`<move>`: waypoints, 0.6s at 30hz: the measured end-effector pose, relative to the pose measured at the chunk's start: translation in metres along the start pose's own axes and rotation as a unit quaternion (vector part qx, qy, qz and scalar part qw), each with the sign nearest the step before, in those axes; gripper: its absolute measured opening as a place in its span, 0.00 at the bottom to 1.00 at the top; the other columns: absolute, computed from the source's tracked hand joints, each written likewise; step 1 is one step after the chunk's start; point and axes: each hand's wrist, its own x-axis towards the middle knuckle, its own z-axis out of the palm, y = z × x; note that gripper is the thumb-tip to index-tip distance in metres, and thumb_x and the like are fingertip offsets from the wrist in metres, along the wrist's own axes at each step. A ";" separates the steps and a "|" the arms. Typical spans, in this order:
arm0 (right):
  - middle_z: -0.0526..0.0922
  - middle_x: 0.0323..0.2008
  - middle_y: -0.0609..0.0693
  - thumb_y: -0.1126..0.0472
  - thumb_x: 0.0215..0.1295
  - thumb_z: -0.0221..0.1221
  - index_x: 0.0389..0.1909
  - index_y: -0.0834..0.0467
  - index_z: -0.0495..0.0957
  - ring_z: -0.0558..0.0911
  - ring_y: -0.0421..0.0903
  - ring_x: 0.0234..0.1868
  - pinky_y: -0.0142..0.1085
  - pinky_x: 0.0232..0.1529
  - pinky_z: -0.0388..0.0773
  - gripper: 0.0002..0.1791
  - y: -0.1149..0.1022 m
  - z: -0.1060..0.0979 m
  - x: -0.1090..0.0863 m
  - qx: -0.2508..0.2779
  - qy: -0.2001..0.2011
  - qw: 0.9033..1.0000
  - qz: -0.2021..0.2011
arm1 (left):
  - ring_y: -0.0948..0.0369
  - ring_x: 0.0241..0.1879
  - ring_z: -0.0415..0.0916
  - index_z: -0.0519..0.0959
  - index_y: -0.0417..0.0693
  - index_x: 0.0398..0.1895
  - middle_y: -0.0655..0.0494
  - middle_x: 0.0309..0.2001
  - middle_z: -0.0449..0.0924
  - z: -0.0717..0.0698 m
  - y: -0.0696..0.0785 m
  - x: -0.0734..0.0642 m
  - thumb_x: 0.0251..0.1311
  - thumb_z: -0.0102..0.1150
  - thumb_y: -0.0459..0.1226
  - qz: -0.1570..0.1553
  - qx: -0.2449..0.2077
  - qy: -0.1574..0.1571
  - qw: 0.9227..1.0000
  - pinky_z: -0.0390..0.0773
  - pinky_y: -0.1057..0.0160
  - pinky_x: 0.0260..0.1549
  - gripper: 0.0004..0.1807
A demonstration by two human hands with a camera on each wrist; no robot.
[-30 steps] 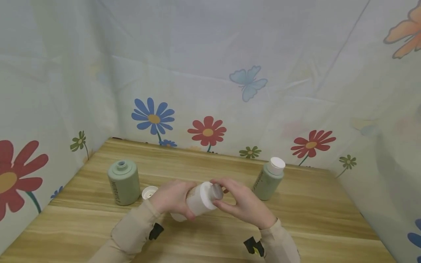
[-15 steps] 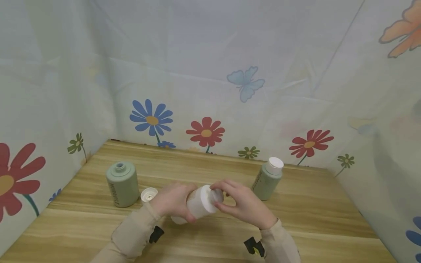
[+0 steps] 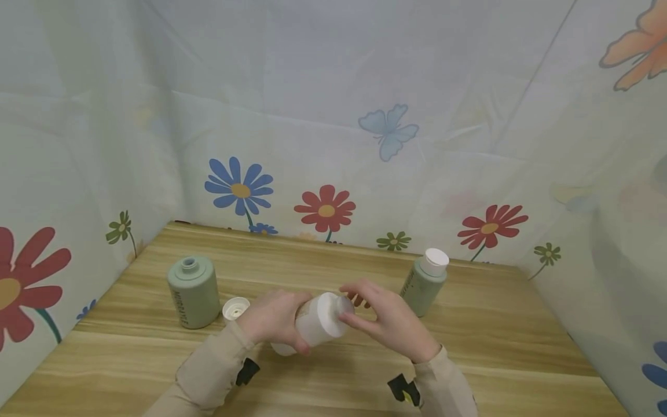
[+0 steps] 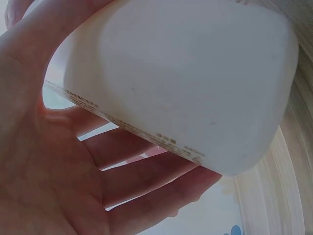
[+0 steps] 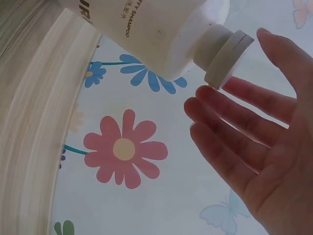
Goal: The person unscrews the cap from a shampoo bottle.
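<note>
My left hand [image 3: 276, 319] grips a white shampoo bottle [image 3: 314, 322] around its body, tilted with its neck up to the right. Brown lettering runs along the bottle [image 4: 195, 88] in the left wrist view, where my thumb lies over it and my fingers pass beneath. A pale cap [image 5: 229, 58] sits on the bottle's neck. Around that cap my right hand [image 3: 389, 321] holds its fingers spread. In the right wrist view, the thumb stands apart from the cap, and the fingertips are close beneath it; whether one touches cannot be told.
At the left stands a green bottle [image 3: 194, 295] with an uncovered neck. A loose white cap [image 3: 236, 308] lies beside my left hand. Behind my right hand is another green bottle [image 3: 424, 286] with a white cap. Flower-printed cloth [image 3: 333, 116] borders the wooden table [image 3: 312, 388].
My right hand's fingers were around the bottle's cap and have now spread away from it. The left hand keeps its grip on the shampoo bottle. The head view has shifted slightly.
</note>
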 end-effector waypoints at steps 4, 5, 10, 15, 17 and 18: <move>0.83 0.45 0.43 0.52 0.62 0.63 0.52 0.52 0.78 0.80 0.38 0.39 0.32 0.40 0.80 0.18 0.001 0.000 0.000 -0.005 -0.005 1.000 -0.019 | 0.62 0.33 0.77 0.78 0.52 0.41 0.58 0.35 0.83 0.000 0.000 0.000 0.23 0.81 0.47 0.001 0.004 0.003 1.000 0.78 0.57 0.32 0.34; 0.83 0.45 0.44 0.53 0.62 0.64 0.52 0.53 0.77 0.80 0.38 0.39 0.31 0.40 0.80 0.18 0.001 0.000 -0.001 -0.007 -0.006 1.000 -0.028 | 0.62 0.33 0.77 0.78 0.52 0.41 0.58 0.35 0.83 0.000 0.000 0.000 0.24 0.81 0.47 0.001 0.004 0.003 1.000 0.78 0.57 0.32 0.34; 0.81 0.48 0.45 0.61 0.58 0.67 0.52 0.54 0.77 0.80 0.38 0.44 0.31 0.44 0.81 0.21 0.002 -0.002 -0.001 -0.009 -0.010 0.997 -0.077 | 0.61 0.33 0.77 0.78 0.52 0.41 0.57 0.35 0.83 0.000 0.001 0.000 0.24 0.81 0.47 -0.002 0.003 -0.001 1.000 0.78 0.56 0.32 0.34; 0.79 0.51 0.46 0.66 0.55 0.68 0.52 0.54 0.77 0.80 0.41 0.49 0.35 0.50 0.81 0.22 0.003 -0.003 -0.001 -0.001 -0.011 0.995 -0.103 | 0.60 0.34 0.77 0.77 0.52 0.41 0.57 0.36 0.83 0.000 0.001 0.000 0.24 0.81 0.47 -0.006 -0.001 -0.006 1.000 0.78 0.55 0.33 0.34; 0.79 0.51 0.46 0.65 0.55 0.68 0.53 0.54 0.76 0.80 0.41 0.50 0.34 0.50 0.81 0.23 0.003 -0.003 -0.001 0.003 -0.013 0.995 -0.102 | 0.61 0.33 0.77 0.77 0.52 0.41 0.57 0.36 0.83 0.000 0.001 0.000 0.24 0.81 0.47 -0.005 0.001 -0.006 1.000 0.78 0.55 0.33 0.34; 0.79 0.51 0.46 0.64 0.56 0.68 0.53 0.55 0.76 0.80 0.41 0.50 0.34 0.49 0.80 0.23 0.003 -0.003 -0.001 0.006 -0.014 0.995 -0.097 | 0.61 0.33 0.77 0.78 0.52 0.41 0.57 0.36 0.83 0.000 0.001 0.000 0.24 0.81 0.47 -0.004 0.003 -0.005 1.000 0.78 0.55 0.33 0.34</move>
